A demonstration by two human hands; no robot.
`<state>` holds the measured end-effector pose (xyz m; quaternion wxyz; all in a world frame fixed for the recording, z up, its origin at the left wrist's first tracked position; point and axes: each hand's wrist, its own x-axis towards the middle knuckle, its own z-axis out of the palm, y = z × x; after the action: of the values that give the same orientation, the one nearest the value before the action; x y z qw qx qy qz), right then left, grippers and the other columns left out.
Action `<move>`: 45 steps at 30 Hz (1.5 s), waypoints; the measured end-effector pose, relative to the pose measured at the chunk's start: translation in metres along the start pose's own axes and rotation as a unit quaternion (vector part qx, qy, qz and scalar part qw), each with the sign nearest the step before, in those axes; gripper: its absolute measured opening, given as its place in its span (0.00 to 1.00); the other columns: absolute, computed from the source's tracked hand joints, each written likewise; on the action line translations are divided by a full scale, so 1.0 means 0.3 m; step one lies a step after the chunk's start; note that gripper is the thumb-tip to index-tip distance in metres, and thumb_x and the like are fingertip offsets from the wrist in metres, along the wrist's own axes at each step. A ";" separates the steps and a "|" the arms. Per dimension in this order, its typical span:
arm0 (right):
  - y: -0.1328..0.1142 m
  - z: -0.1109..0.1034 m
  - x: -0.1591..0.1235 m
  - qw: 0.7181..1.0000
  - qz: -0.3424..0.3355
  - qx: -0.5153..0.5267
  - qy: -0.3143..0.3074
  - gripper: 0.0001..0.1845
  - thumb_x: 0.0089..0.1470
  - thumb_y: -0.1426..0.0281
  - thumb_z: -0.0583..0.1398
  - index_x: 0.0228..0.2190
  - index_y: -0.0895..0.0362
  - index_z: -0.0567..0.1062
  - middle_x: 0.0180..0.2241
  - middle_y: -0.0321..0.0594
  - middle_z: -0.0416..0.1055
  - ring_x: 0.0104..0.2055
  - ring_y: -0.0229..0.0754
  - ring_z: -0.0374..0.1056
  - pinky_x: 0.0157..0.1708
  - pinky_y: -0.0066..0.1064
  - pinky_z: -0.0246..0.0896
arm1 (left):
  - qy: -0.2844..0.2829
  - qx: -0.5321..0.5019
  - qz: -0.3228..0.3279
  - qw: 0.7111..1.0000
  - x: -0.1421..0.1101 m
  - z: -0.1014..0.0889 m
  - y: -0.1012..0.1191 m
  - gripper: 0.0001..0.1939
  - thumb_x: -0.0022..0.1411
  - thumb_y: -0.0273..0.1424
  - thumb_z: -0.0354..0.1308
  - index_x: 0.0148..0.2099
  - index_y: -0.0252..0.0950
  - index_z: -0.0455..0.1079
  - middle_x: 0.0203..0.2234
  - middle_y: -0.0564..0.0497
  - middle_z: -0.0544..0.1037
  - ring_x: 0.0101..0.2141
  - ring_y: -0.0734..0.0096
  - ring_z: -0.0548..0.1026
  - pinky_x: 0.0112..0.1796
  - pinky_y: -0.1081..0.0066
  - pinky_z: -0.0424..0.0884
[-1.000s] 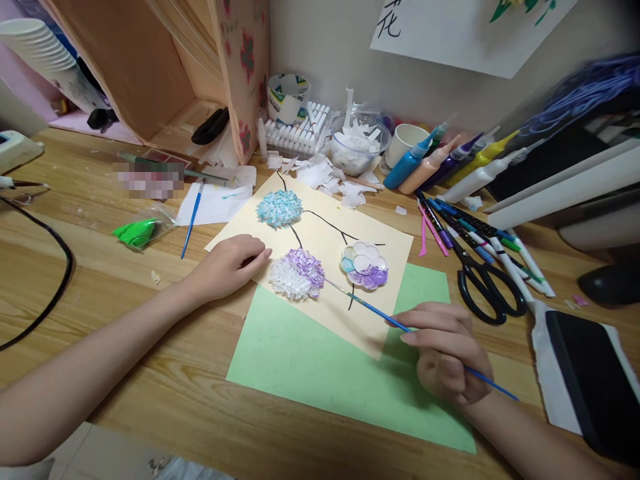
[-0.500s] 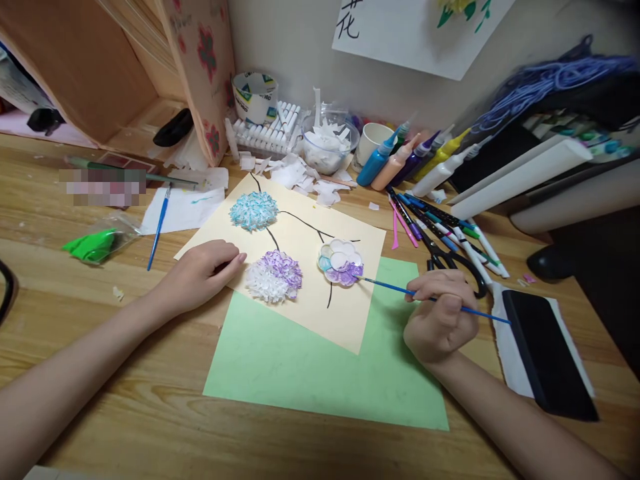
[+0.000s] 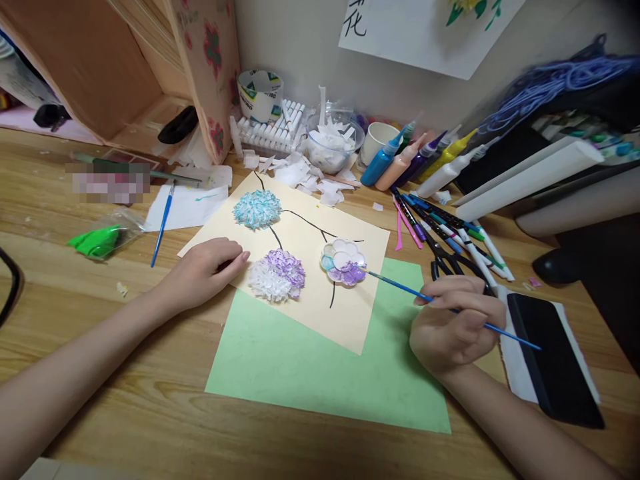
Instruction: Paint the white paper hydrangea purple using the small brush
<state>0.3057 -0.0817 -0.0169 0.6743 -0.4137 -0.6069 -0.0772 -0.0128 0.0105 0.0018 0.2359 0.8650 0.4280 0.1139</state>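
One blue paintbrush [image 3: 400,286], pinched in the curled right hand [image 3: 457,327], has its tip at the purple-stained palette [image 3: 343,260], apart from the partly purple flower [image 3: 277,275], suggesting paint pickup, while the loosely curled left hand [image 3: 206,268] appears empty.

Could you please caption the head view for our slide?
Right hand holding a blue paintbrush at a flower-shaped palette, beside a half-purple paper flower.

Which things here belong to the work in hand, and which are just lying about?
In use, it seems:
paintbrush in the right hand
palette with purple paint
cream sheet with both paper flowers

Apparently just lying about:
scissors
other blue brush
bagged green material
squeeze bottles
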 end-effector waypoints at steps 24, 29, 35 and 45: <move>-0.069 -0.022 -0.053 0.945 0.060 0.094 -0.308 0.14 0.63 0.66 0.49 0.35 0.55 0.73 0.31 0.41 0.77 0.34 0.44 0.70 0.33 0.37 0.62 | 0.012 0.005 0.024 1.000 0.005 0.004 0.008 0.17 0.69 0.33 0.43 0.25 0.39 0.51 0.21 0.54 0.61 0.25 0.69 0.61 0.30 0.69 0.55; -0.069 -0.022 -0.053 0.947 0.054 0.102 -0.299 0.14 0.63 0.67 0.49 0.35 0.55 0.73 0.30 0.41 0.77 0.35 0.44 0.69 0.34 0.37 0.62 | 0.014 0.009 0.028 0.999 0.004 0.002 0.009 0.17 0.69 0.33 0.43 0.25 0.39 0.51 0.20 0.55 0.61 0.25 0.69 0.61 0.30 0.69 0.55; -0.068 -0.022 -0.055 0.946 0.060 0.095 -0.303 0.14 0.63 0.67 0.49 0.35 0.55 0.73 0.31 0.42 0.77 0.34 0.44 0.69 0.34 0.38 0.62 | 0.014 0.012 0.031 0.999 0.002 0.003 0.005 0.17 0.69 0.32 0.44 0.25 0.39 0.51 0.20 0.55 0.60 0.24 0.70 0.61 0.30 0.69 0.55; -0.069 -0.031 -0.049 0.943 0.061 0.091 -0.313 0.14 0.63 0.67 0.49 0.34 0.54 0.74 0.31 0.41 0.77 0.34 0.44 0.70 0.34 0.38 0.63 | 0.014 0.016 0.025 0.999 0.004 0.000 0.010 0.17 0.69 0.33 0.43 0.25 0.39 0.52 0.20 0.54 0.61 0.24 0.69 0.62 0.29 0.69 0.56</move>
<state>0.2965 -0.1070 -0.0195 0.4886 -0.3899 -0.7654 0.1533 -0.0101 0.0099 0.0033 0.2135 0.8773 0.4114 0.1247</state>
